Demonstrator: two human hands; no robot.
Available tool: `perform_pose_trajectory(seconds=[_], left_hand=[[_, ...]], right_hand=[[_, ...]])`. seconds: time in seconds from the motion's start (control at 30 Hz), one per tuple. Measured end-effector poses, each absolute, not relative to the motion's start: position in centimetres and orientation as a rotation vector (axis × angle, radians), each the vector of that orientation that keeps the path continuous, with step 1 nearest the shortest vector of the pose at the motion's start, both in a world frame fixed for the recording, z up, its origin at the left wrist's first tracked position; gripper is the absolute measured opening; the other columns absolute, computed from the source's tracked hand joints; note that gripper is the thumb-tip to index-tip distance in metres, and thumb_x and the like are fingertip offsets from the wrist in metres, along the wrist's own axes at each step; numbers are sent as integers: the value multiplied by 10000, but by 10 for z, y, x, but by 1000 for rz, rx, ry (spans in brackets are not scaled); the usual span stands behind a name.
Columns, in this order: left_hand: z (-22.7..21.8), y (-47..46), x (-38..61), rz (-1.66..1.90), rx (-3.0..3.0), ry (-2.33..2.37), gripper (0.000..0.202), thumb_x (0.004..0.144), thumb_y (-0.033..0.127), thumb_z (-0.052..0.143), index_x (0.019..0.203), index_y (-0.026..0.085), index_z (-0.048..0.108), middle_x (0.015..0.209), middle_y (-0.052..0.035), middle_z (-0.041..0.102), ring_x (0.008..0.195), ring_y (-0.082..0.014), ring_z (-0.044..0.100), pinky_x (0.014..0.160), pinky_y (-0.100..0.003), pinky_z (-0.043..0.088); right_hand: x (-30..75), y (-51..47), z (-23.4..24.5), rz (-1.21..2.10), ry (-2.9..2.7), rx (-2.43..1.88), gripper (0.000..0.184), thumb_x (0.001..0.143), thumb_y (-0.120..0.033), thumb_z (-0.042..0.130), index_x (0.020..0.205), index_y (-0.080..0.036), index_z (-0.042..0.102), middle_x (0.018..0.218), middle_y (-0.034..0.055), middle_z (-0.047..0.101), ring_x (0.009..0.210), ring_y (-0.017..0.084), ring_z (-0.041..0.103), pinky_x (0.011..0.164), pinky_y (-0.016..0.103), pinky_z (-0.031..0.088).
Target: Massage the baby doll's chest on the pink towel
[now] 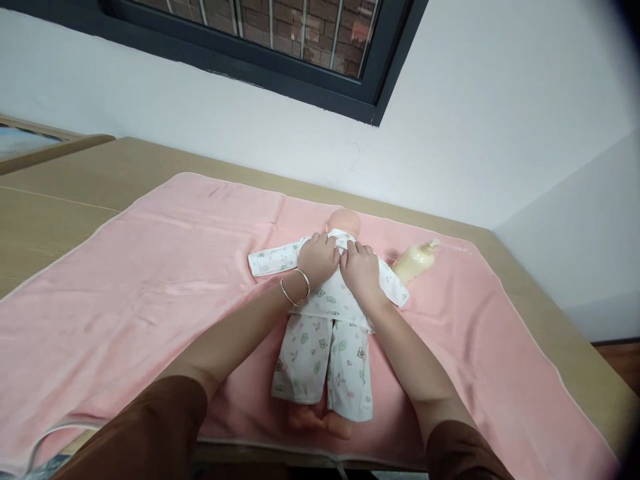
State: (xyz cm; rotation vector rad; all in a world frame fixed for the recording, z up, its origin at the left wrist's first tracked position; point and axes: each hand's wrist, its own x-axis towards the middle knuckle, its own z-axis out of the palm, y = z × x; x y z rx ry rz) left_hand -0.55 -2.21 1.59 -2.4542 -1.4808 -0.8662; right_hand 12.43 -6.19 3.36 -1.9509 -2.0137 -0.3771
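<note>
A baby doll (343, 221) lies on a pink blanket (165, 267), its head toward the wall and its feet toward me. It wears a white printed shirt (327, 297) and matching trousers (303, 353). My left hand (320, 259), with a bangle at the wrist, is closed on the shirt near the neck. Close beside it, my right hand (359, 267) grips the shirt's other side at the upper chest. The fingertips of both hands are partly hidden in the cloth. The shirt's sleeves stretch out to either side.
A bottle of pale yellow liquid (416, 260) lies on the blanket right of the doll. The blanket covers much of a wooden table (155, 157). Behind stands a white wall (280, 147) with a dark-framed window (370, 100). At far left is a wooden-edged piece (65, 150).
</note>
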Motion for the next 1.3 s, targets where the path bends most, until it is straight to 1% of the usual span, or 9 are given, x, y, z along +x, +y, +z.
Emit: perform_pose_trajectory(seconds=[0.1,0.3,0.4,0.53,0.63,0.8,0.93,1.1,1.3], left_hand=[[20,-23,-5,-811,-2481,-1500,238,943,245,415,1040,147,609,1012,-136,630,975,-295,548,817,-421,448],[19,-15,-6,-834,-2536,-1480,249,934,254,418,1049,143,609,1038,-147,617,1004,-299,539,887,-433,452],[13,-8,-7,-931,-2600,-1457,295,914,245,436,1137,137,594,1088,-146,623,1051,-295,539,950,-442,444],[7,-3,-8,-1036,-2692,-1348,376,923,223,398,1252,115,543,1195,-148,628,1125,-275,543,1022,-439,417],[9,-7,-7,-992,-2647,-1388,346,930,233,407,1220,125,563,1160,-147,642,1090,-285,556,977,-442,435],[21,-22,-3,-838,-2534,-1442,241,926,205,423,1056,143,616,1031,-153,639,1002,-304,562,836,-433,453],[27,-27,-3,-753,-2539,-1468,226,921,195,431,1045,136,612,1004,-160,637,978,-316,560,799,-438,446],[26,-21,-6,-784,-2547,-1460,237,931,251,431,1050,145,606,1028,-157,632,1003,-318,549,817,-443,452],[12,-3,-9,-955,-2657,-1433,333,903,258,463,1194,144,578,1111,-141,634,1063,-295,541,949,-447,435]], right_hand=[[124,-63,37,-345,-1986,-1975,299,986,-286,391,1146,-161,611,1089,128,674,1002,278,548,828,354,405],[135,-55,39,-254,-2025,-1946,391,963,-307,405,1282,-151,569,1192,141,657,1065,303,524,863,376,423],[141,-49,36,-214,-2074,-1885,447,961,-305,403,1353,-138,536,1262,142,642,1114,311,516,922,396,421],[146,-44,31,-209,-2133,-1788,482,959,-268,390,1394,-96,507,1382,166,578,1181,303,504,995,404,397],[143,-48,30,-255,-2121,-1793,459,969,-253,371,1377,-113,528,1387,160,580,1165,295,518,979,402,396],[130,-59,28,-356,-2035,-1894,421,985,-252,356,1328,-132,568,1350,154,604,1131,302,531,930,411,404],[125,-64,31,-357,-1963,-1989,430,989,-293,357,1348,-149,544,1295,170,622,1103,317,532,864,412,430],[130,-62,35,-313,-1988,-2016,478,981,-335,362,1401,-154,499,1373,175,574,1152,331,519,880,426,447],[142,-50,32,-159,-2089,-1908,521,982,-311,333,1459,-135,449,1462,164,517,1276,317,478,1039,458,388]])
